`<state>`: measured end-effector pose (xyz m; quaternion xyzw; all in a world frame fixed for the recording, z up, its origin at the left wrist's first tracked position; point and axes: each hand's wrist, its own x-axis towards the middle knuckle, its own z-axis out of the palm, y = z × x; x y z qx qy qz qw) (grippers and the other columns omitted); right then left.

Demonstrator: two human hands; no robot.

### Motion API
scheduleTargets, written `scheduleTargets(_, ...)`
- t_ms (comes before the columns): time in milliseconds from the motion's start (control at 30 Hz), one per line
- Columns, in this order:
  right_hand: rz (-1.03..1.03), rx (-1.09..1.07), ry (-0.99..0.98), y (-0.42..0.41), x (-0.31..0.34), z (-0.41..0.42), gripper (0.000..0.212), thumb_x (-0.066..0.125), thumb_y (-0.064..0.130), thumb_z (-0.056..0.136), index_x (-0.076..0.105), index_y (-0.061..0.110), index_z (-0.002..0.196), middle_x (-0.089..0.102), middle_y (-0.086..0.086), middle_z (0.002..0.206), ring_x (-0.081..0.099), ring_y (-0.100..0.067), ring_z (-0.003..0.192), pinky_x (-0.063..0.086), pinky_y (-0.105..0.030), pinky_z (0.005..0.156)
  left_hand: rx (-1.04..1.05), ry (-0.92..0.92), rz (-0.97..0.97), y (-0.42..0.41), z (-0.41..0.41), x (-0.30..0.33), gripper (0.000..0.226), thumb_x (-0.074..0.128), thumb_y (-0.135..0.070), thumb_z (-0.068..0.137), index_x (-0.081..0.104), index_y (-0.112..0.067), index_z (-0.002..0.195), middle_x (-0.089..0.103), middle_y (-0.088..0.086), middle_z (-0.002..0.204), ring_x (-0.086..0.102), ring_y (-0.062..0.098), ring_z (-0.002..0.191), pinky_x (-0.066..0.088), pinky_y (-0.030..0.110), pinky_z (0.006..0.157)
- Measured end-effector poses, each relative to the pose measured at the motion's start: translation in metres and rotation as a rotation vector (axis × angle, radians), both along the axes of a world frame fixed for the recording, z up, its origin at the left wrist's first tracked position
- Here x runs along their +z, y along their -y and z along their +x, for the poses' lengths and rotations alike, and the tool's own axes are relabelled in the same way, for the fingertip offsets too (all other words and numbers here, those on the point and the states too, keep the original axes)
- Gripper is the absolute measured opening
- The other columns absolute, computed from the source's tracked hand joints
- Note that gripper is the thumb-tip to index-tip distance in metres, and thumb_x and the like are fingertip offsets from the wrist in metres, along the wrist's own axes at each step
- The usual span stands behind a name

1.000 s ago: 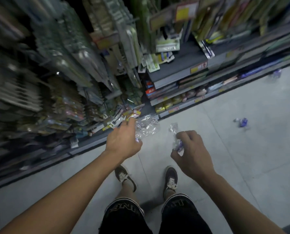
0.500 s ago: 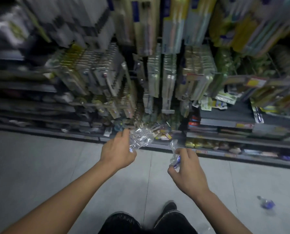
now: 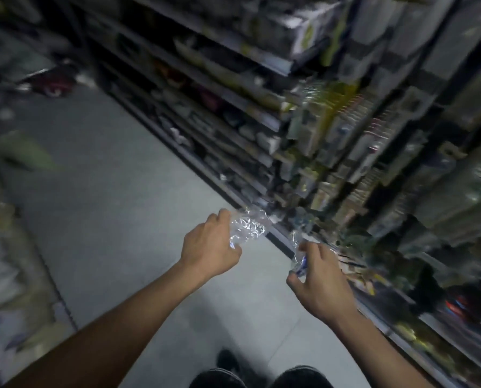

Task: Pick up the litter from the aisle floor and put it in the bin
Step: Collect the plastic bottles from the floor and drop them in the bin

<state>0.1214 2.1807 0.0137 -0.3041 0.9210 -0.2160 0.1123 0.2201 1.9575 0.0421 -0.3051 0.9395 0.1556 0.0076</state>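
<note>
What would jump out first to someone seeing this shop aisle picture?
Two bare hands at the centre: the left hand grips a crumpled clear plastic wrapper, and the right hand pinches a smaller clear wrapper with a blue patch. To the right rise blurred shelves packed with goods, and the pale grey floor runs off to the left.

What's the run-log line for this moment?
left hand: grips clear wrapper | right hand: grips small wrapper | bin: not in view | floor: blurred
</note>
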Motion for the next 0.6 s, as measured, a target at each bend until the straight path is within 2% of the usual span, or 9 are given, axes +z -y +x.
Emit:
scheduleTargets(300, -0.011, 0.266, 0.015, 0.134, 0.003, 0.018, 0.052, 0.065, 0.036, 0.083, 0.045, 0.024, 0.130, 0.046, 0.001, 0.124, 0.047, -0.020, 0.114, 0.044, -0.030, 0.074, 0.341, 0.032, 0.030, 0.099, 0.078, -0.009, 0.056, 0.065, -0.040, 0.079, 0.041, -0.023, 0.126, 0.059, 0.001, 0.119, 0.064, 0.032, 0.102, 0.054, 0.039, 0.081)
scheduleTargets(400, -0.005, 0.325, 0.020, 0.163, 0.001, 0.008, 0.054, 0.065, 0.036, 0.083, 0.044, 0.023, 0.131, 0.046, 0.001, 0.128, 0.045, -0.019, 0.119, 0.043, -0.028, 0.078, 0.393, 0.043, 0.034, 0.123, 0.080, -0.015, 0.057, 0.066, -0.040, 0.078, 0.041, -0.024, 0.127, 0.059, 0.000, 0.118, 0.064, 0.032, 0.100, 0.054, 0.039, 0.079)
scheduleTargets(600, -0.042, 0.350, 0.098, 0.228, -0.010, -0.035, 0.050, 0.065, 0.036, 0.082, 0.045, 0.024, 0.127, 0.046, 0.002, 0.125, 0.050, -0.021, 0.112, 0.045, -0.031, 0.083, 0.453, 0.023, 0.029, 0.177, 0.051, -0.023, 0.058, 0.069, -0.036, 0.076, 0.040, -0.024, 0.125, 0.054, 0.002, 0.112, 0.063, 0.032, 0.096, 0.053, 0.038, 0.074)
